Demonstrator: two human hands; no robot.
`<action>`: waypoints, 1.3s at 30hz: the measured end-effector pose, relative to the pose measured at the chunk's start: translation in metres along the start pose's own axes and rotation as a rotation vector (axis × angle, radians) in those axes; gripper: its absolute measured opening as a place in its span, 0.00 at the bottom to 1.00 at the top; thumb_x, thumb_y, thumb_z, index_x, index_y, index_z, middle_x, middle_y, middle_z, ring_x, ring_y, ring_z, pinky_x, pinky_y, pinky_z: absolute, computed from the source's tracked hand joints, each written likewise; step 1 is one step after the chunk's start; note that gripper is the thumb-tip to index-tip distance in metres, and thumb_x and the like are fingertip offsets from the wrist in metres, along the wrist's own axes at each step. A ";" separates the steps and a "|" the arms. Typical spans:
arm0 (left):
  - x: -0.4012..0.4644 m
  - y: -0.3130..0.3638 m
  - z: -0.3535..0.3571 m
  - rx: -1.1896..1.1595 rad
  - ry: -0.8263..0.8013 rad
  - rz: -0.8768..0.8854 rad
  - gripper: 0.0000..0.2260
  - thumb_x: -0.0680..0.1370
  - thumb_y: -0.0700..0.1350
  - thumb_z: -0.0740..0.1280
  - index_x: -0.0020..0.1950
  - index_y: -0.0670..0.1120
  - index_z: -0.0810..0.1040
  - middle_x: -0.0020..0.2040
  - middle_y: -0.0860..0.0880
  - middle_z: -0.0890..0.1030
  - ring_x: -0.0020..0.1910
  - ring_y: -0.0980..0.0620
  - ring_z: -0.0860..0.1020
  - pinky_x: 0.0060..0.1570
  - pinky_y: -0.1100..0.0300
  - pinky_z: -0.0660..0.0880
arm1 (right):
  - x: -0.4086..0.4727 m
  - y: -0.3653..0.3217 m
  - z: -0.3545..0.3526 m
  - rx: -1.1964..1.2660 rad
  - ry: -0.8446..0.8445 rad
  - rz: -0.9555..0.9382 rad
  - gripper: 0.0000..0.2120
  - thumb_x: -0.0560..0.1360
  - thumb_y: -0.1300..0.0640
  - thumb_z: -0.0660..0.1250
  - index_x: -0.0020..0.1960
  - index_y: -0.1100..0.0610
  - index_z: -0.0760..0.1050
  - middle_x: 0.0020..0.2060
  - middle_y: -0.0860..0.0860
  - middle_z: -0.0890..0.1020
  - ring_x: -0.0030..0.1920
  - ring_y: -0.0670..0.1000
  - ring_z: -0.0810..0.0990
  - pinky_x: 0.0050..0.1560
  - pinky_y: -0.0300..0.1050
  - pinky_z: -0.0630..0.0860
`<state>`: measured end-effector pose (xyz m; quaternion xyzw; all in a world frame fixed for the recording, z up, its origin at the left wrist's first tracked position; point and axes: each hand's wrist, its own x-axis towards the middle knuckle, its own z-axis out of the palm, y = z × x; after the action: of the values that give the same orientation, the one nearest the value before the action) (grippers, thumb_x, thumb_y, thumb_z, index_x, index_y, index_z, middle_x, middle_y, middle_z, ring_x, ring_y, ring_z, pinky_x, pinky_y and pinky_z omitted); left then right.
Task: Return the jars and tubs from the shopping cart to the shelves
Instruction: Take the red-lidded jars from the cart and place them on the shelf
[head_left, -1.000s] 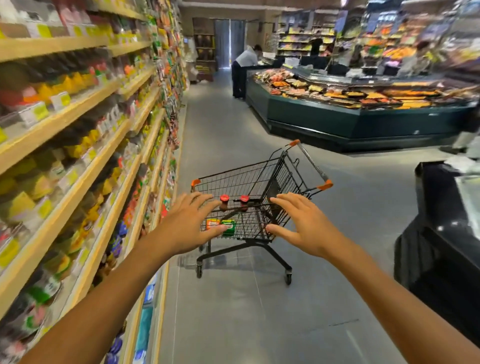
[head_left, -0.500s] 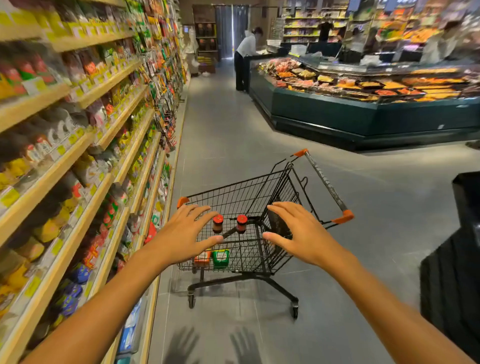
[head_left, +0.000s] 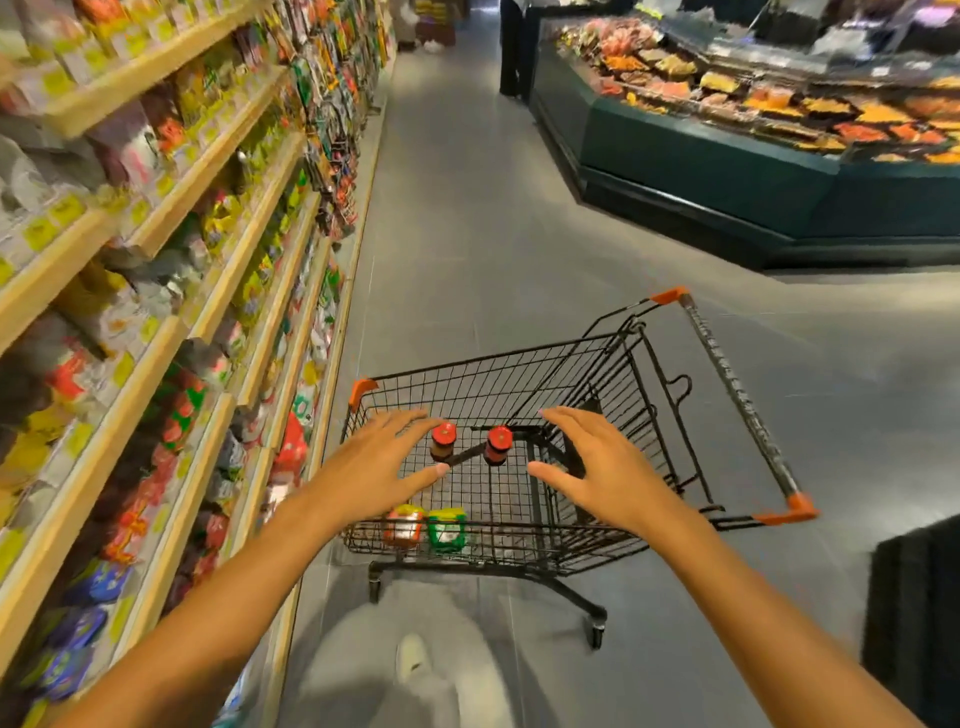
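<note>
A black wire shopping cart (head_left: 649, 374) with orange corner caps stands in the aisle just ahead of me. Inside it two dark jars with red lids stand upright, one on the left (head_left: 443, 440) and one on the right (head_left: 498, 445). Two tubs lie at the cart's near left corner, an orange one (head_left: 404, 526) and a green one (head_left: 447, 529). My left hand (head_left: 379, 462) hovers over the cart's left side with fingers spread, holding nothing. My right hand (head_left: 597, 467) hovers over the middle, also spread and empty.
Wooden shelves (head_left: 171, 358) packed with packaged goods run along the left. A dark green deli counter (head_left: 727, 171) stands at the right rear. A black unit (head_left: 914, 623) sits at the right edge. Grey floor stretches ahead. A person stands far back by the counter.
I have walked closer to the cart, and it now sits larger and lower in view. Both hands have stayed spread and now reach over the basket.
</note>
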<state>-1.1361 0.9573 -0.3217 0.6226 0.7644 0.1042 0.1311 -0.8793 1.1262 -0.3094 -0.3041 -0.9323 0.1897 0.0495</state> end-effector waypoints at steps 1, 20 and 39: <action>0.014 -0.014 0.003 -0.020 -0.012 -0.005 0.46 0.69 0.79 0.38 0.80 0.54 0.58 0.79 0.51 0.62 0.77 0.50 0.60 0.76 0.52 0.59 | 0.016 0.002 0.007 0.012 -0.012 0.014 0.37 0.77 0.30 0.59 0.81 0.46 0.58 0.79 0.48 0.63 0.78 0.49 0.60 0.78 0.49 0.59; 0.229 -0.165 0.145 -0.199 -0.241 -0.055 0.31 0.79 0.58 0.66 0.78 0.49 0.62 0.76 0.44 0.67 0.74 0.44 0.65 0.73 0.47 0.65 | 0.224 0.116 0.162 0.274 -0.247 0.333 0.36 0.78 0.41 0.69 0.80 0.49 0.59 0.77 0.50 0.66 0.78 0.53 0.62 0.76 0.53 0.63; 0.280 -0.224 0.329 -0.341 -0.159 -0.223 0.34 0.79 0.53 0.68 0.80 0.51 0.56 0.79 0.48 0.62 0.78 0.48 0.59 0.76 0.53 0.57 | 0.326 0.257 0.408 0.447 -0.283 0.512 0.50 0.66 0.54 0.83 0.80 0.53 0.57 0.75 0.56 0.66 0.75 0.56 0.66 0.75 0.56 0.66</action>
<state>-1.2877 1.1850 -0.7238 0.5094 0.7870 0.1676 0.3052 -1.0874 1.3761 -0.7920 -0.4801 -0.7590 0.4351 -0.0640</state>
